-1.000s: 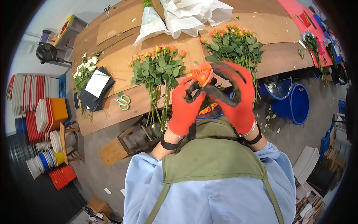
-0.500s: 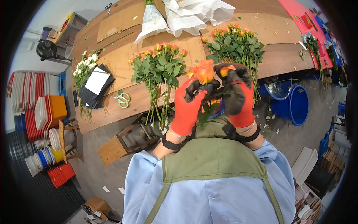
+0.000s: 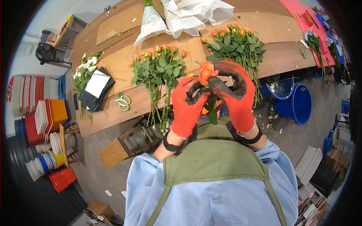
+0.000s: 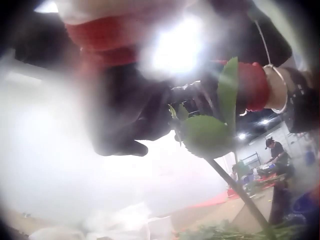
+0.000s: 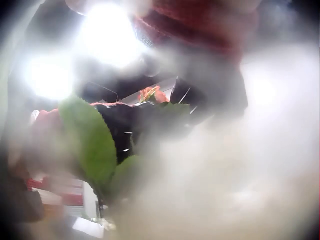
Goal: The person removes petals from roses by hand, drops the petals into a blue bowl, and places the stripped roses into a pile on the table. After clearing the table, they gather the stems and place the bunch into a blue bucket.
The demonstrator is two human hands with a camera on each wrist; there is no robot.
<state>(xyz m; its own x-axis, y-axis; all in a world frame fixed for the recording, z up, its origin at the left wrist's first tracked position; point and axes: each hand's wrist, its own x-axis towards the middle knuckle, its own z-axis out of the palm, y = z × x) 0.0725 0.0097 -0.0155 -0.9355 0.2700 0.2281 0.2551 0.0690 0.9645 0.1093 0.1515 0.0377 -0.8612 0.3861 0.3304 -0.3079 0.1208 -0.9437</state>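
An orange rose [image 3: 207,73] stands upright between two hands in red gloves with black fingers. My left hand [image 3: 187,107] grips it just below the bloom. The curved fingers and thumb of my right hand [image 3: 238,100] pinch at the bloom's right side. Green leaves [image 3: 213,115] hang under the hands. In the left wrist view a stem [image 4: 240,192] with leaves runs down to the lower right. The right wrist view, mostly blurred, shows a large leaf [image 5: 90,140] and a bit of the orange bloom [image 5: 153,94].
Two bunches of orange roses [image 3: 160,67] [image 3: 233,43] lie on the table [image 3: 98,121], with white wrapping [image 3: 192,17] behind. Green-handled scissors [image 3: 124,103], black sheets [image 3: 94,98] and white roses [image 3: 86,69] are at left. Blue buckets [image 3: 299,104] stand at right; a stool [image 3: 113,153] is below the table.
Half a second ago my right hand held a loose petal beside the rose; now that petal is out of sight and the fingers are back at the bloom. My left hand keeps its grip.
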